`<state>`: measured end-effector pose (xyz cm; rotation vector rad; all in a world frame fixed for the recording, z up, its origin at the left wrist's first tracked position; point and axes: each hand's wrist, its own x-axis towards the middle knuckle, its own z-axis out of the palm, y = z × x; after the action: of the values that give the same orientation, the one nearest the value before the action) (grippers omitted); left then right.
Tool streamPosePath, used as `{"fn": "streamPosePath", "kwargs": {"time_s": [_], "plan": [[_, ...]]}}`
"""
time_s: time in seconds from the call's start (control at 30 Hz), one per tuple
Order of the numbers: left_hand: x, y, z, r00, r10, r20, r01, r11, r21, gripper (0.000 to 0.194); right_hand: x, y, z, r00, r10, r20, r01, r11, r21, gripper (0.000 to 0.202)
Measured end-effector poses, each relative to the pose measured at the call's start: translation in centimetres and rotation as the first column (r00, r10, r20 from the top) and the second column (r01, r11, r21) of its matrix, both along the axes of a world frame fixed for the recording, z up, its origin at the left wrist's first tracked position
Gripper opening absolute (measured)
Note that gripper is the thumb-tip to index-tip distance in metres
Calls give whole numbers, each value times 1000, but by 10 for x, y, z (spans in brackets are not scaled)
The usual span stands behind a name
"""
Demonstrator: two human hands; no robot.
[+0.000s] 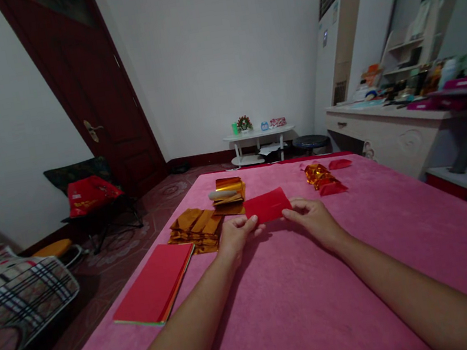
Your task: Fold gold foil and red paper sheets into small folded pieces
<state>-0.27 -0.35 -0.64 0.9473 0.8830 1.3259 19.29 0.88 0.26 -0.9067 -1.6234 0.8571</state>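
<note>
Between my two hands a small red sheet of paper is held up above the pink cloth. My left hand pinches its lower left corner, thumb on top. At the lower right corner my right hand grips it the same way. Just left of my left hand lies a loose stack of gold foil sheets. Behind it a second gold foil pile has a grey, rounded, elongated object on top. Nearer to me on the left is a stack of coloured paper, red uppermost.
Crumpled gold foil and red paper pieces lie at the far right of the pink cloth. A dresser stands on the right. To the left, a folding chair holds a red bag. A low white table is by the wall.
</note>
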Motion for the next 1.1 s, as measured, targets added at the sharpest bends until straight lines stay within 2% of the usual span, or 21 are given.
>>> {"fn": "streamPosePath", "kwargs": {"time_s": [0.1, 0.2, 0.47, 0.6, 0.7, 0.8, 0.97, 1.1], "plan": [[-1, 2, -1, 999, -9, 44, 9, 1000, 6, 33, 0, -2, 1, 997, 49, 59, -47, 998, -38, 24], [-4, 3, 1, 999, -25, 48, 25, 999, 20, 33, -1, -3, 1, 998, 44, 54, -41, 997, -67, 25], [-4, -5, 10, 978, -22, -207, 56, 985, 162, 35, -5, -3, -4, 999, 18, -41, -24, 986, -167, 29], [-1, -7, 11, 972, -43, -232, 80, 986, 150, 38, -6, -4, -2, 996, 35, -81, -51, 976, -213, 29], [0, -6, 8, 970, -14, -245, 44, 992, 118, 39, -8, -7, -1, 987, 40, -157, -82, 958, -276, 31], [0, -4, 4, 973, -3, -229, 22, 996, 85, 38, -10, -8, -3, 984, 22, -178, -71, 959, -274, 32], [1, -3, 2, 996, -13, -91, 16, 999, 28, 38, -11, -7, -7, 993, -61, -97, 41, 979, -198, 34], [0, -4, 3, 998, -3, -65, 3, 1000, -4, 40, -12, -7, -7, 993, -102, -67, 89, 980, -176, 36]]}}
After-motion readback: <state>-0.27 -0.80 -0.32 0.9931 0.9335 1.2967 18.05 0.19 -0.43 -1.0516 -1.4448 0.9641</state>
